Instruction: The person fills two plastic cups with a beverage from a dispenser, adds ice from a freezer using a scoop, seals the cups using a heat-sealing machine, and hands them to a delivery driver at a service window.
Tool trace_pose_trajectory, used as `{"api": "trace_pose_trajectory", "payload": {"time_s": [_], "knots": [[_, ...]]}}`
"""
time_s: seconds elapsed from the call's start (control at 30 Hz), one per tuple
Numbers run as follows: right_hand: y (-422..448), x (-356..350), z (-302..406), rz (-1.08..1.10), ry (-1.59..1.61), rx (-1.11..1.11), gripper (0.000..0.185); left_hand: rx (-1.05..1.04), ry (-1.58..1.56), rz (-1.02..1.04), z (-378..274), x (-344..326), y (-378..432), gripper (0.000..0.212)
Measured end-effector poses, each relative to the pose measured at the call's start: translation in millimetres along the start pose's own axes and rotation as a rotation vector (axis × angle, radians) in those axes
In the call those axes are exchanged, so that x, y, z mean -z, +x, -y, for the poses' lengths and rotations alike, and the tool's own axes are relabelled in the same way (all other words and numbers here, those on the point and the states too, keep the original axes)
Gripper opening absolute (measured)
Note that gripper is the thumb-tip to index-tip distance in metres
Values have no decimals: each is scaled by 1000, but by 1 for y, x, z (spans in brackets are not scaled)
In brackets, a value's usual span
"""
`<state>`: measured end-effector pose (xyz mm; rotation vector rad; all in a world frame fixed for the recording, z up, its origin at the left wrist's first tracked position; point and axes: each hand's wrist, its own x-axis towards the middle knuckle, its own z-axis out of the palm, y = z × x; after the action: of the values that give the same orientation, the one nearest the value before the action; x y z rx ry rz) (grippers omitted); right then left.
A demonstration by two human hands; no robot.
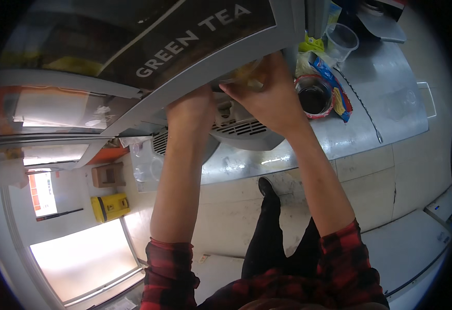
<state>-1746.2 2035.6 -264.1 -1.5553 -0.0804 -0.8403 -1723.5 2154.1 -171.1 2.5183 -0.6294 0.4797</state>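
Observation:
My right hand (pixel 270 95) holds a clear plastic cup (pixel 245 73) with something amber in it, just under the front lip of a drink dispenser (pixel 226 54). The cup's upper part is partly hidden by that lip. My left hand (pixel 193 102) reaches up beneath the same lip, left of the cup. Its fingers are out of sight behind the panel, so what they touch does not show. Below both hands sits the dispenser's grey slotted drip tray (pixel 245 133). The dark front panel bears large white writing.
Right of the dispenser, a steel counter (pixel 377 97) carries an open can (pixel 314 95), a blue snack bag (pixel 328 75), a twisted bar spoon (pixel 359 104) and a clear plastic tub (pixel 342 40). A yellow bin (pixel 109 207) and a white chest freezer (pixel 404 252) are farther off.

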Motion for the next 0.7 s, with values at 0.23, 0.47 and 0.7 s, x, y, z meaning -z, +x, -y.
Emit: {"api": "trace_pose_trajectory", "payload": {"time_s": [0.23,0.47,0.7], "knots": [[2,1,10,38,-52,13,71,192,-1036,-84,10,-14,-1,22],[2,1,13,80,-1,-22,66,-2,-1291,-56,6,-16,-2,22],[3,1,15,112,2,-14,70,254,-1010,-84,5,-13,-4,24]]}}
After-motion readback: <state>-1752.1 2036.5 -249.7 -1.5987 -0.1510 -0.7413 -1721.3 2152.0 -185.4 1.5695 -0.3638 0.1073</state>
